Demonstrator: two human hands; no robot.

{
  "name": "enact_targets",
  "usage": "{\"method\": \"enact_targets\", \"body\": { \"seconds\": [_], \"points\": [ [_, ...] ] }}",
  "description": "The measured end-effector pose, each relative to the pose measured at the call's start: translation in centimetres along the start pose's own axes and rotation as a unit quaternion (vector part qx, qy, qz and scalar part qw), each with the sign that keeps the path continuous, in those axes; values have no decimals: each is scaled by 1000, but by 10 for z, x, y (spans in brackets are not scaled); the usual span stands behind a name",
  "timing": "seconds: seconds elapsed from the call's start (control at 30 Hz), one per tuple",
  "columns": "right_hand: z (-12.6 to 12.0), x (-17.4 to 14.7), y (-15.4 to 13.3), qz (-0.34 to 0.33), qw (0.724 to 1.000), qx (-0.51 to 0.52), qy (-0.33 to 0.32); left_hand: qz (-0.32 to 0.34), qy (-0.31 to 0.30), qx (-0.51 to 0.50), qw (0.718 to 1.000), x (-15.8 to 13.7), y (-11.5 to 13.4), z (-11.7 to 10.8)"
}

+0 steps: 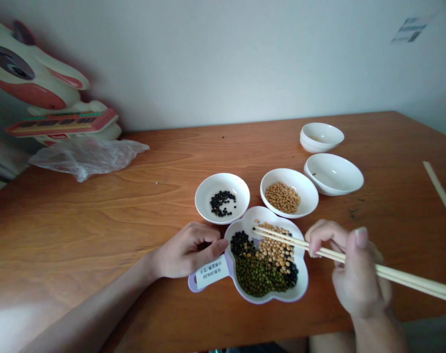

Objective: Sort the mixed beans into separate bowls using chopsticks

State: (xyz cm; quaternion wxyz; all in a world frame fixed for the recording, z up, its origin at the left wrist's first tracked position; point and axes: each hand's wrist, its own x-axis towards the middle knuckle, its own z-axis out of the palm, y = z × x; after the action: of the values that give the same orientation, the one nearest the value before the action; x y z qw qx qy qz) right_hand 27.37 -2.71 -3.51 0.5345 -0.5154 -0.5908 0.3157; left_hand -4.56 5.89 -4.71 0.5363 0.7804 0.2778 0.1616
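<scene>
A flower-shaped white dish (301, 282) with a lavender edge and a labelled handle stands before me. It holds green mung beans (258, 275), yellow soybeans (276, 251) and black beans (239, 243). My left hand (191, 250) is closed at the dish's left side, thumb on the rim by the handle. In my right hand (351, 264) is a pair of wooden chopsticks (292, 240). Their tips are close together inside the dish, at a single dark bean near the upper left lobe. I cannot tell whether they grip it.
Behind the dish stand a bowl of black beans (204, 208) and a bowl of soybeans (307, 201). Two more white bowls, a nearer one (336, 179) and a farther one (320, 147), are back right. A wooden strip (439, 189), plastic bag (86, 157) and cow-like toy (61, 103) lie farther out.
</scene>
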Motion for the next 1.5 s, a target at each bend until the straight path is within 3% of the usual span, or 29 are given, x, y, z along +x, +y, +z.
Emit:
{"method": "enact_targets", "body": {
  "seconds": [0.4,0.6,0.97,1.13,1.5],
  "points": [
    [12,6,-5,-1,999,48,-7,10,0,3,1000,2,2,0],
    [0,9,-14,5,997,47,60,10,0,-1,1000,1,2,0],
    [-8,6,-9,18,998,30,49,10,2,7,1000,-1,-1,0],
    [-14,3,-10,4,996,27,80,9,1,8,1000,0,1,0],
    [-15,3,-3,13,998,-22,51,10,2,8,1000,0,0,1]
  ]
}}
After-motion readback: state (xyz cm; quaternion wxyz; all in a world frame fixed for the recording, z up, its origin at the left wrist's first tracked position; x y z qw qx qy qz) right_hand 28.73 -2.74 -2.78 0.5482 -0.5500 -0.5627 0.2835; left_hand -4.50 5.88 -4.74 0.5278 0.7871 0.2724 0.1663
